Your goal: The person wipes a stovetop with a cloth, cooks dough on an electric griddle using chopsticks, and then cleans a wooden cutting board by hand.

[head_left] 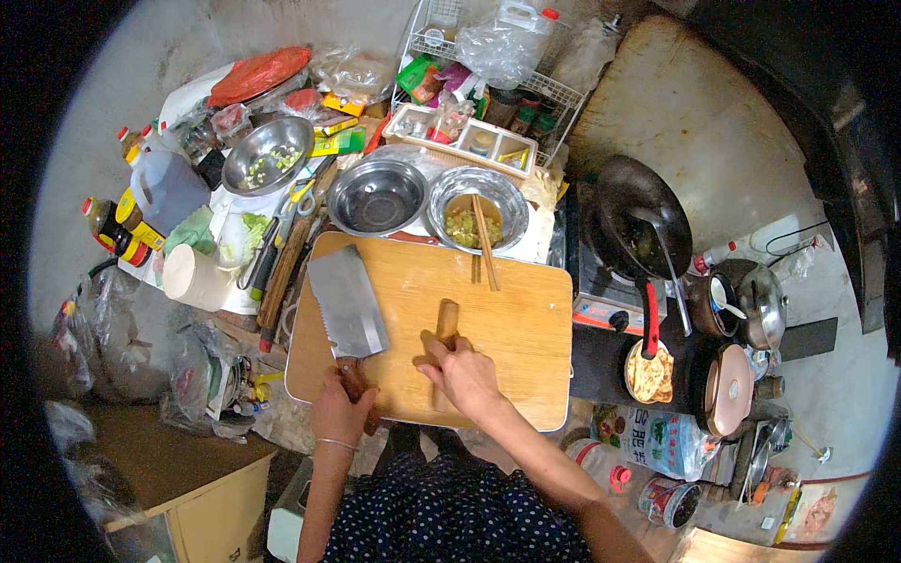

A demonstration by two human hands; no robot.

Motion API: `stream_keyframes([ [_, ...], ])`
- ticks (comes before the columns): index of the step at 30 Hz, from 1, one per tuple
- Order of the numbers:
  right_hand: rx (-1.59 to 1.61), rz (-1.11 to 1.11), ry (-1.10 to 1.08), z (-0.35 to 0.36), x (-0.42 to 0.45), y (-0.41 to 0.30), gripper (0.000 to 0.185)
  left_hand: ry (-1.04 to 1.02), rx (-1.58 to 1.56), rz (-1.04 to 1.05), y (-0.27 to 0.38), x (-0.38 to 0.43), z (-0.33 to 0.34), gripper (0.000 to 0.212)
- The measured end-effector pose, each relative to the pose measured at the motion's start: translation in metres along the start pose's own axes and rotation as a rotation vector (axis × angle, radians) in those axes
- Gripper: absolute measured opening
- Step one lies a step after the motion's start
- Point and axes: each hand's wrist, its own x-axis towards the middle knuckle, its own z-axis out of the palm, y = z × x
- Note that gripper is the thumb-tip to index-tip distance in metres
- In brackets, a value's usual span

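Note:
My left hand (340,407) is closed around the wooden handle of a cleaver (348,302). The cleaver's broad steel blade points away from me over the left part of a wooden cutting board (507,331). Across a short wooden rolling pin (446,318) near the board's middle reaches my right hand (464,373). Its thumb and forefinger extend past the pin's left side; whether they grip it cannot be told. Beyond the board, chopsticks (484,236) rest in a steel bowl (517,214) of greenish, wet food, their ends sticking out over the board.
An empty-looking steel bowl (378,197) adjoins the food bowl. Chopped greens lie in another bowl (299,137), left. Scissors (301,197) and several long tools flank the board. Right, a wok (619,211) sits on a portable stove (598,306); its red handle overhangs flatbread (651,376).

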Motion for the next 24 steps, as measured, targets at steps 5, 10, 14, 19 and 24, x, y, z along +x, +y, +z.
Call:
stream_keyframes([
  [5,0.22,-0.06,0.109,-0.004,-0.028,0.043,0.022,0.099,-0.043,-0.023,-0.012,0.006,0.013,0.038],
  [10,1.16,0.058,0.028,-0.003,-0.05,0.081,0.023,0.013,-0.555,-0.138,-0.022,-0.008,0.0,0.021],
  [14,1.362,0.244,-0.062,-0.016,-0.054,0.097,0.032,-0.004,-0.902,-0.082,-0.024,-0.034,-0.005,0.013],
  [19,1.578,0.336,-0.092,-0.012,-0.061,0.11,0.032,0.085,-1.282,-0.082,-0.004,-0.057,-0.017,0.032],
  [24,1.372,0.455,0.031,-0.022,-0.074,0.101,0.039,-0.164,-1.209,-0.105,-0.036,-0.051,-0.043,0.044],
])
